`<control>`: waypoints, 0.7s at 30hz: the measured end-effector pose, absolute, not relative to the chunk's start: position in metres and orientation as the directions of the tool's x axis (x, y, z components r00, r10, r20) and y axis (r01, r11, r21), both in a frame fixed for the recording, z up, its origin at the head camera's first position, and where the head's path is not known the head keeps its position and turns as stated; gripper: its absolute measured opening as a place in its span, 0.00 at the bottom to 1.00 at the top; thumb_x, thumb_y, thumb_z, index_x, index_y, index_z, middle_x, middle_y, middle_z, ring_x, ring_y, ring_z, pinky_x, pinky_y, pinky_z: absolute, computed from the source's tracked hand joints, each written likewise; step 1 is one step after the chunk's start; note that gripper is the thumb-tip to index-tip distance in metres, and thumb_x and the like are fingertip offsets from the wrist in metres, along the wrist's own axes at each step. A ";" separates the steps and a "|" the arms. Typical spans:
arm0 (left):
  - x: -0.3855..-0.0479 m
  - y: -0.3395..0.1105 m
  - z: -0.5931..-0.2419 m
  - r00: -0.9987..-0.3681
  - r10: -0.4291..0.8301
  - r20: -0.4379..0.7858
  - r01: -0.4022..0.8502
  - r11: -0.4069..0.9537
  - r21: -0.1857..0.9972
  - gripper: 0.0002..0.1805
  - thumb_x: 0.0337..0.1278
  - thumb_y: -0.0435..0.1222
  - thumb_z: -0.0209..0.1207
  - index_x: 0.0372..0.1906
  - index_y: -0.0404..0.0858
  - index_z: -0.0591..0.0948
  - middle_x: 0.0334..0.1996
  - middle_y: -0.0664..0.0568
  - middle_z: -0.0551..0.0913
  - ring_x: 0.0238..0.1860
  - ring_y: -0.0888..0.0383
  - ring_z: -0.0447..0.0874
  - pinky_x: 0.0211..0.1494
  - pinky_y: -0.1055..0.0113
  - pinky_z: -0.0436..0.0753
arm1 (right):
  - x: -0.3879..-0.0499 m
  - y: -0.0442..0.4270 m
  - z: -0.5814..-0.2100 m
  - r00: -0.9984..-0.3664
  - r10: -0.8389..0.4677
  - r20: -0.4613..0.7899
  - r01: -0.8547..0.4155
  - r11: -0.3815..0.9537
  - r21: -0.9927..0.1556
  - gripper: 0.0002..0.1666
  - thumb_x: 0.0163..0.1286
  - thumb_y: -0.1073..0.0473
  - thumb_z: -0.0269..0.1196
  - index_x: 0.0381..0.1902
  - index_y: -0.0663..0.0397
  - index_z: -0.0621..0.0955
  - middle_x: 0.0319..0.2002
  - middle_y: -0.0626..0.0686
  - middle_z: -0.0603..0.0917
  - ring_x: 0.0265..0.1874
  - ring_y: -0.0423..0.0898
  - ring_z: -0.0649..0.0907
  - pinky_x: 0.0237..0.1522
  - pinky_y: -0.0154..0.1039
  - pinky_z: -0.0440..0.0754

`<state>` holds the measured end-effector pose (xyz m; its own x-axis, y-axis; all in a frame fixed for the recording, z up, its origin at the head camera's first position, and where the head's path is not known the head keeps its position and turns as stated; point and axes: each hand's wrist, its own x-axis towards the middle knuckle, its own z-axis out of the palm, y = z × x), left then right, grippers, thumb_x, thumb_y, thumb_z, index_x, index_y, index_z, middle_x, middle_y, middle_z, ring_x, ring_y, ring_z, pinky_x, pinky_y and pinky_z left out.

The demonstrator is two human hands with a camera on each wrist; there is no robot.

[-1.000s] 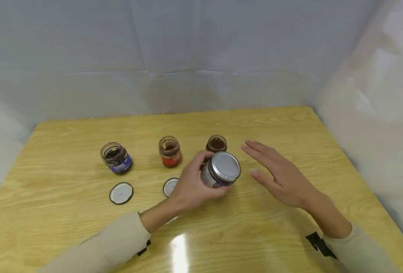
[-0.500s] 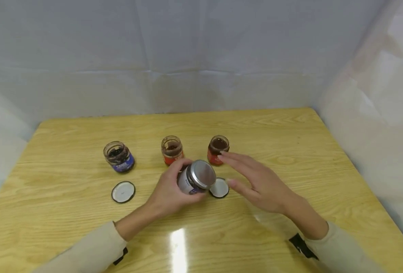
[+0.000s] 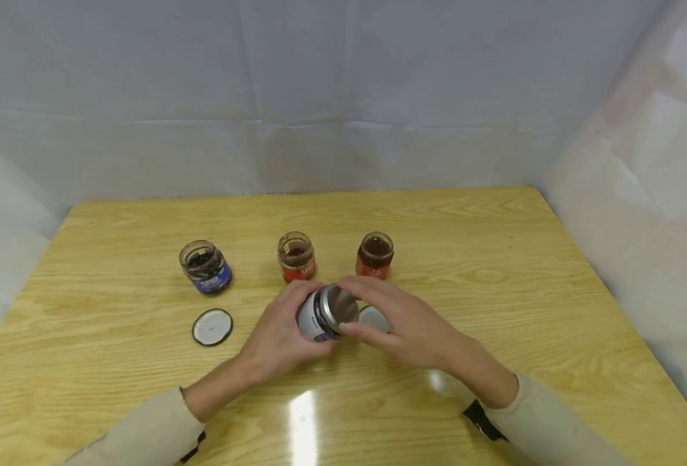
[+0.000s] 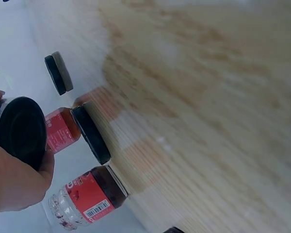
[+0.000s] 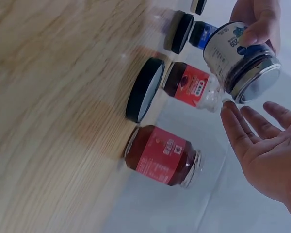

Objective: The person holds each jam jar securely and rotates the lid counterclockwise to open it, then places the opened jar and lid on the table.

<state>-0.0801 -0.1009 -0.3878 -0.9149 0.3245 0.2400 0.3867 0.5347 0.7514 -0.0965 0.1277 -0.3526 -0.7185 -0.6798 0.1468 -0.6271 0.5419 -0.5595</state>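
My left hand (image 3: 270,333) grips a pale-labelled glass jar (image 3: 310,320) with a silver lid (image 3: 342,307), holding it above the table and tilted so the lid faces right. In the right wrist view, the jar's label (image 5: 224,51) has blue print. My right hand (image 3: 410,323) is at the lid, thumb and fingers spread to either side of it. Those fingers (image 5: 240,128) look straight and slightly apart from the lid in the right wrist view. The left wrist view shows the jar's dark base (image 4: 22,131) and part of the left hand.
Three uncapped jars stand behind the hands: a blue-labelled one (image 3: 206,268), a red-labelled one (image 3: 297,257) and another red one (image 3: 375,255). Upturned lids lie on the wooden table (image 3: 495,259), one at left (image 3: 212,327), one (image 3: 374,318) behind my right hand. A pale wall (image 3: 297,97) encloses the back.
My left hand has carried the jar leftward and tipped its lid toward the right. My right hand has moved left, from apart to beside the lid.
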 end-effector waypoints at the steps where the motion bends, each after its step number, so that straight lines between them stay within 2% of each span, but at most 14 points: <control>1: -0.080 -0.101 -0.388 -0.913 0.327 0.243 0.392 0.545 0.741 0.43 0.30 0.42 0.76 0.60 0.39 0.73 0.50 0.52 0.75 0.45 0.57 0.75 0.45 0.61 0.77 | -0.096 0.126 -0.353 -0.726 -0.674 0.134 -0.617 0.553 -0.561 0.37 0.70 0.34 0.51 0.71 0.40 0.63 0.68 0.42 0.65 0.65 0.41 0.66 0.62 0.47 0.66; 4: -0.081 -0.102 -0.388 -0.908 0.332 0.256 0.410 0.576 0.707 0.42 0.29 0.43 0.75 0.59 0.40 0.74 0.50 0.53 0.75 0.44 0.57 0.74 0.43 0.62 0.77 | -0.095 0.120 -0.353 -0.751 -0.652 0.102 -0.583 0.582 -0.567 0.40 0.67 0.31 0.52 0.71 0.41 0.63 0.67 0.43 0.66 0.61 0.41 0.70 0.60 0.45 0.68; 8: -0.081 -0.102 -0.387 -0.899 0.348 0.267 0.432 0.606 0.668 0.42 0.27 0.42 0.75 0.58 0.39 0.76 0.50 0.52 0.75 0.43 0.57 0.74 0.40 0.64 0.77 | -0.094 0.113 -0.355 -0.778 -0.623 0.082 -0.551 0.615 -0.564 0.43 0.64 0.29 0.54 0.71 0.42 0.65 0.65 0.45 0.67 0.51 0.40 0.76 0.51 0.41 0.75; 11: -0.081 -0.102 -0.387 -0.887 0.370 0.276 0.457 0.619 0.639 0.42 0.27 0.43 0.74 0.59 0.37 0.76 0.50 0.50 0.77 0.44 0.56 0.74 0.40 0.64 0.77 | -0.094 0.110 -0.356 -0.784 -0.615 0.090 -0.553 0.625 -0.551 0.42 0.63 0.30 0.56 0.69 0.42 0.67 0.62 0.45 0.68 0.42 0.37 0.78 0.43 0.36 0.77; 16: -0.079 -0.104 -0.386 -0.870 0.405 0.281 0.487 0.620 0.615 0.43 0.26 0.45 0.73 0.59 0.38 0.76 0.49 0.50 0.79 0.44 0.58 0.74 0.39 0.65 0.77 | -0.093 0.111 -0.358 -0.773 -0.623 0.116 -0.558 0.582 -0.592 0.38 0.61 0.33 0.61 0.65 0.40 0.71 0.56 0.43 0.70 0.36 0.35 0.77 0.38 0.33 0.78; 21: -0.079 -0.105 -0.386 -0.861 0.421 0.285 0.500 0.604 0.621 0.43 0.26 0.46 0.73 0.58 0.39 0.76 0.49 0.50 0.80 0.44 0.58 0.75 0.40 0.65 0.77 | -0.092 0.113 -0.361 -0.770 -0.622 0.144 -0.545 0.523 -0.655 0.37 0.60 0.35 0.64 0.64 0.39 0.71 0.56 0.42 0.69 0.35 0.35 0.78 0.37 0.35 0.80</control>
